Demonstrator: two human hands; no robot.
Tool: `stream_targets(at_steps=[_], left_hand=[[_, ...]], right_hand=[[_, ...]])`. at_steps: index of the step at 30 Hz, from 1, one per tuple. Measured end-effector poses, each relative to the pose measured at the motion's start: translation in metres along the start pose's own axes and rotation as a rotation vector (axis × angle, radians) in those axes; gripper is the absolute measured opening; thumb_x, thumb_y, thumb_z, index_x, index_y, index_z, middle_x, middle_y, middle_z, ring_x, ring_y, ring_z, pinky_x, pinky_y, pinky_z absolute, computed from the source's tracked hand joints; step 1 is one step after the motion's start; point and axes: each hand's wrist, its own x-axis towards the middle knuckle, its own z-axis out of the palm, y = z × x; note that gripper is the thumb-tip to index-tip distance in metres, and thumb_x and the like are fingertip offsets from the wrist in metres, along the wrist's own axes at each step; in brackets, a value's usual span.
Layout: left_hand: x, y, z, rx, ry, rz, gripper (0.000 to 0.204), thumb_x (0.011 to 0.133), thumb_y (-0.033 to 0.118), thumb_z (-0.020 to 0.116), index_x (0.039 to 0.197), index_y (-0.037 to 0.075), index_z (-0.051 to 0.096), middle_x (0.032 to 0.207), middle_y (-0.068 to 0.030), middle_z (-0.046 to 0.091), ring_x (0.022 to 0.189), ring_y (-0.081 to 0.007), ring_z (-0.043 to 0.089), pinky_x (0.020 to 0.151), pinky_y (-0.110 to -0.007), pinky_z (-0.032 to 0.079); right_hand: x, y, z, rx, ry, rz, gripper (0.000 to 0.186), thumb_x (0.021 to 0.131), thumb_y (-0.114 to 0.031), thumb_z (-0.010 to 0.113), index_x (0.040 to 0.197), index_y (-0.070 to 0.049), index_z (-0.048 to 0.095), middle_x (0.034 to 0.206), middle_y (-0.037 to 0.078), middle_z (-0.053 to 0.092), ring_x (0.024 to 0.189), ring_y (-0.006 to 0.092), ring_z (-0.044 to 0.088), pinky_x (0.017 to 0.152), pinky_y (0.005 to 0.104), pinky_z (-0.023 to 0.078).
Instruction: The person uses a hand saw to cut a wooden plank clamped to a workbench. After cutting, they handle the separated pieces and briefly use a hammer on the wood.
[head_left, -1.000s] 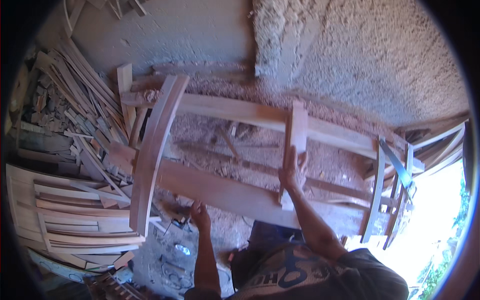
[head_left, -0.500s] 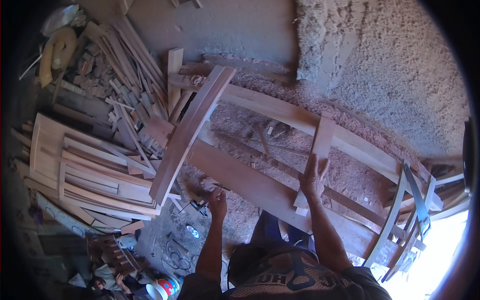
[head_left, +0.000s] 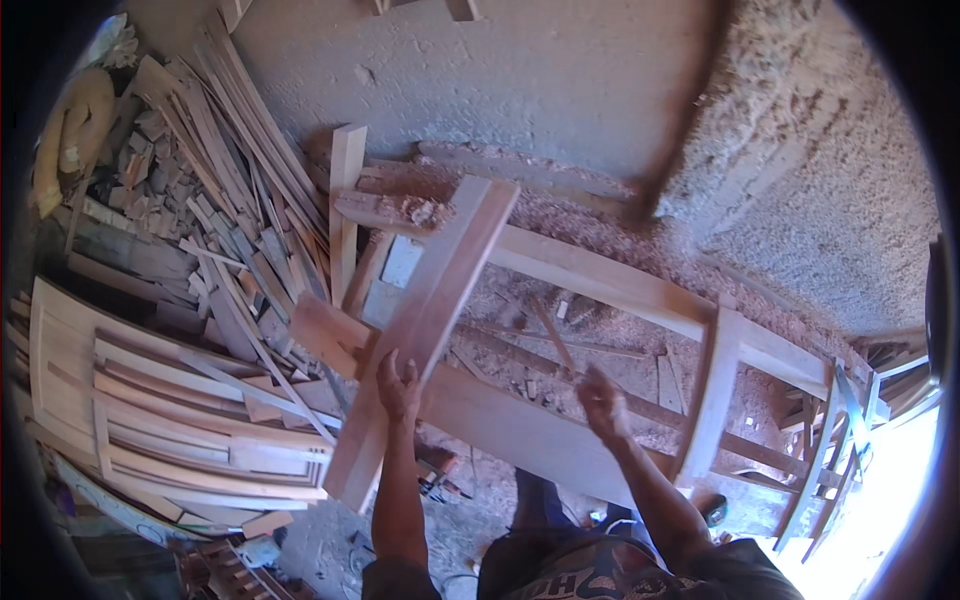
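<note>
The wide board (head_left: 440, 300) is laid slantwise across two long wooden beams, the far beam (head_left: 600, 285) and the near beam (head_left: 520, 432), towards their left ends. Its near end is projected beyond the near beam, over the floor. The board is touched by the left hand (head_left: 398, 390), which is placed on its near half; the fingers are loosely spread against the surface and are not closed around it. The right hand (head_left: 606, 405) is held above the gap between the beams, well apart from the board. Its fingers are partly bent and blurred, and whether anything is gripped by them cannot be told. Both beams are also spanned by a narrower crosspiece (head_left: 712, 390) to the right of that hand, and by thin slats (head_left: 812, 460) near their right ends. Curved wooden pieces (head_left: 180, 425) are stacked at the left, beside heaped offcuts (head_left: 150, 165).
</note>
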Motion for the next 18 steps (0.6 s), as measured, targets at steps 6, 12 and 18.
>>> stream_targets(at_steps=[6,12,18], left_hand=[[0.101,0.0,-0.013,0.338,-0.336,-0.011,0.072,0.099,0.054,0.057,0.154,0.009,0.043,0.143,-0.0227,0.059,0.137,-0.0401,0.052,0.121,-0.052,0.029],[0.135,0.01,-0.01,0.37,-0.571,0.034,0.094,0.093,0.07,0.054,0.158,0.007,0.032,0.15,-0.0278,0.05,0.124,-0.05,0.059,0.104,-0.057,0.048],[0.158,-0.019,0.005,0.148,-0.64,0.0,0.088,0.089,0.061,0.068,0.149,0.002,0.043,0.137,-0.0293,0.059,0.122,-0.0451,0.062,0.1,-0.052,0.05]], right_hand=[[0.092,-0.047,0.21,0.401,-0.132,0.292,0.067,0.098,-0.037,0.071,0.153,-0.006,0.047,0.117,0.009,0.066,0.099,0.0177,0.062,0.083,0.0335,0.052],[0.155,-0.081,0.289,0.628,-0.113,0.383,0.046,0.102,-0.045,0.063,0.13,-0.009,0.059,0.11,0.007,0.067,0.101,0.0174,0.063,0.087,0.0384,0.053],[0.139,-0.072,0.302,0.971,0.034,0.362,0.053,0.107,-0.052,0.049,0.132,-0.006,0.057,0.115,0.008,0.066,0.11,0.0175,0.059,0.098,0.0383,0.047]])
